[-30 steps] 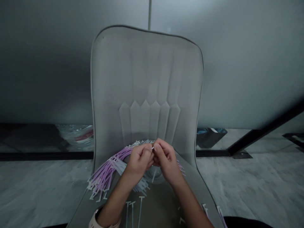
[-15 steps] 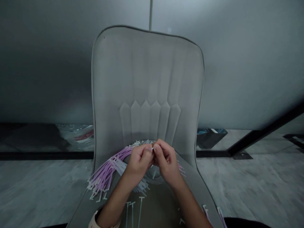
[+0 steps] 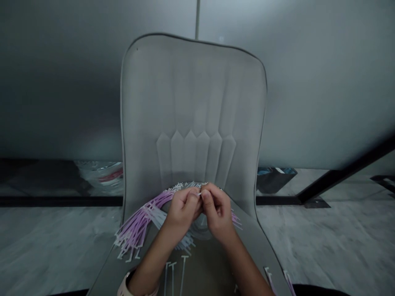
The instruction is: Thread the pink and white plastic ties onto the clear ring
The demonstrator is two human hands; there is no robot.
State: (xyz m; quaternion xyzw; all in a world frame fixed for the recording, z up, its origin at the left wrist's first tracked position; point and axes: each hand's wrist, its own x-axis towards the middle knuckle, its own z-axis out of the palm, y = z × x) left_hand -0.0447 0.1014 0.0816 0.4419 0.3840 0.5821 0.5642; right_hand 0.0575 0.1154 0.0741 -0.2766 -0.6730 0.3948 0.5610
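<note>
My left hand [image 3: 184,209] and my right hand [image 3: 216,209] meet over the chair seat, thumbs and fingertips pinched on a tiny white piece [image 3: 199,193] between them. Most of that piece is hidden by the fingers. Left of my left hand, a bundle of purple sticks [image 3: 135,224] with white bent ends fans out. Pale sticks [image 3: 186,242] lie under my left wrist. A round clear container [image 3: 202,230] is partly visible beneath the hands. Three pale T-ended sticks [image 3: 182,273] lie nearer me.
The grey padded chair [image 3: 194,90] has a tall backrest behind the hands. A few purple sticks [image 3: 288,281] rest at the seat's right edge. Behind the chair are a frosted panel [image 3: 308,82], a dark bag [image 3: 274,180] and clear plastic wrapping [image 3: 103,176].
Both hands remain pinched together and have shifted very slightly. The whole view has moved a little, with the chair now slightly farther right.
</note>
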